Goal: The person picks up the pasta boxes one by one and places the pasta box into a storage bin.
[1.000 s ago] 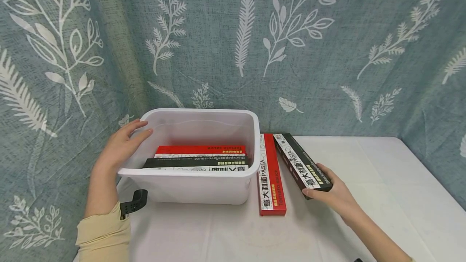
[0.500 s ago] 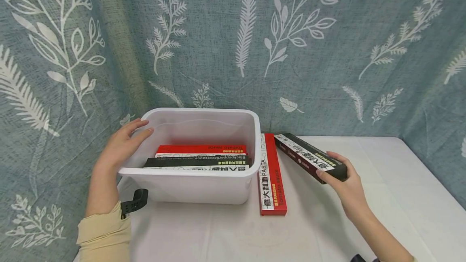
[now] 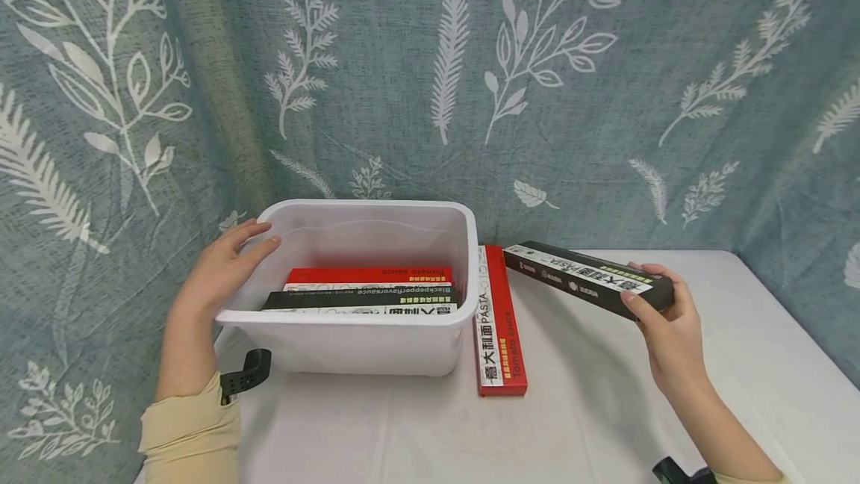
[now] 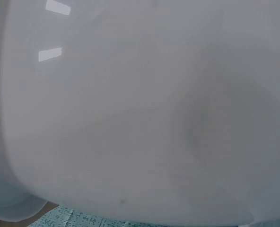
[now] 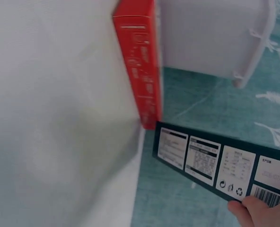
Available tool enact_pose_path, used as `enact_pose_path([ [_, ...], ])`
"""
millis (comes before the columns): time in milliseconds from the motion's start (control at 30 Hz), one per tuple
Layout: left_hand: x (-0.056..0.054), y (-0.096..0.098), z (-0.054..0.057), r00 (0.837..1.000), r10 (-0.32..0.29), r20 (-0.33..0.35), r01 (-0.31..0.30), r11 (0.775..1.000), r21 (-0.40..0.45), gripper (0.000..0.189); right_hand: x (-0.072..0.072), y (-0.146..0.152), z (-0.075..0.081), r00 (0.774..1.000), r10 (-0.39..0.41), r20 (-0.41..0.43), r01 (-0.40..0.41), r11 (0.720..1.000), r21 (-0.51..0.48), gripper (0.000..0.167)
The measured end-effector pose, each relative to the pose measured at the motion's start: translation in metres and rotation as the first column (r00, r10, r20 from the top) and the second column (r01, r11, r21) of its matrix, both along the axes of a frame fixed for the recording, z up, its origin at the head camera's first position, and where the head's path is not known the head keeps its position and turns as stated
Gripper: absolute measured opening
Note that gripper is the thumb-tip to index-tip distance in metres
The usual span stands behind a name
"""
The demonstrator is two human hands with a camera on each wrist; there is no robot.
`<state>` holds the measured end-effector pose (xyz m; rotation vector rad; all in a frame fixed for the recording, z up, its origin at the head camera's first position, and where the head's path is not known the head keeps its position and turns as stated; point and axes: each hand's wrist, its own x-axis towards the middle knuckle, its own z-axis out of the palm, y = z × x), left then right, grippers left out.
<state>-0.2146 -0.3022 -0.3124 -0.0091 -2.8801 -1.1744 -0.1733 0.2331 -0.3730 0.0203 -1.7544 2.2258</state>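
Note:
My right hand (image 3: 672, 327) grips the near end of a black pasta box (image 3: 584, 275), thumb on one side and fingers on the other. That end is raised off the table; the far end points toward the curtain. In the right wrist view the box's printed back (image 5: 196, 158) shows, with labels and a barcode. A red tomato-sauce pasta box (image 3: 500, 327) lies on the table between the black box and the white bin (image 3: 349, 346). My left hand (image 3: 228, 264) rests on the bin's left rim, fingers relaxed. The left wrist view is filled by the bin's wall (image 4: 107, 118).
Inside the bin stand a red pasta box (image 3: 372, 275) and a black pasta box (image 3: 363, 299), side by side. A patterned curtain (image 3: 403, 95) hangs behind the white-covered table (image 3: 470, 447).
My right hand has moved right and a little upward, swinging the black pasta box's near end with it and raising it. The left hand, bin and red box stay put.

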Motion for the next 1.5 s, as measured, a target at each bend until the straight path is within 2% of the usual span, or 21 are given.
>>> enact_pose_path([
  [233,0.0,-0.002,-0.001,1.0,0.01,-0.006,-0.01,1.0,0.003,0.073,0.004,0.002,0.014,0.994,0.025,-0.108,-0.038,0.992,-0.121,0.043],
  [433,0.001,-0.003,-0.002,1.0,0.008,-0.002,-0.008,1.0,0.005,0.073,0.008,-0.005,0.024,0.98,0.01,-0.201,-0.05,0.979,-0.198,0.04],
  [667,0.002,-0.003,-0.002,1.0,0.007,-0.001,-0.007,1.0,0.003,0.073,0.013,-0.016,0.034,0.949,0.012,-0.316,-0.097,0.963,-0.253,0.041],
  [867,0.004,-0.004,-0.003,1.0,0.003,-0.004,-0.003,1.0,0.002,0.073,0.015,-0.03,0.045,0.921,0.068,-0.383,-0.194,0.934,-0.302,0.041],
  [1000,0.004,-0.004,-0.002,1.0,-0.001,-0.009,0.001,1.0,-0.007,0.072,0.013,-0.042,0.049,0.906,0.122,-0.405,-0.247,0.931,-0.27,0.042],
  [1233,0.01,-0.005,-0.002,1.0,0.009,-0.011,-0.009,1.0,-0.011,0.072,0.008,-0.068,0.052,0.888,0.238,-0.393,-0.312,0.941,-0.134,0.053],
  [1367,0.012,-0.003,-0.001,1.0,0.021,0.001,-0.021,1.0,-0.003,0.074,0.005,-0.083,0.053,0.868,0.316,-0.383,-0.363,0.93,-0.056,0.055],
  [1500,0.014,-0.002,-0.001,1.0,0.018,-0.001,-0.018,1.0,0.007,0.073,-0.003,-0.099,0.053,0.857,0.382,-0.345,-0.411,0.912,-0.012,0.056],
])
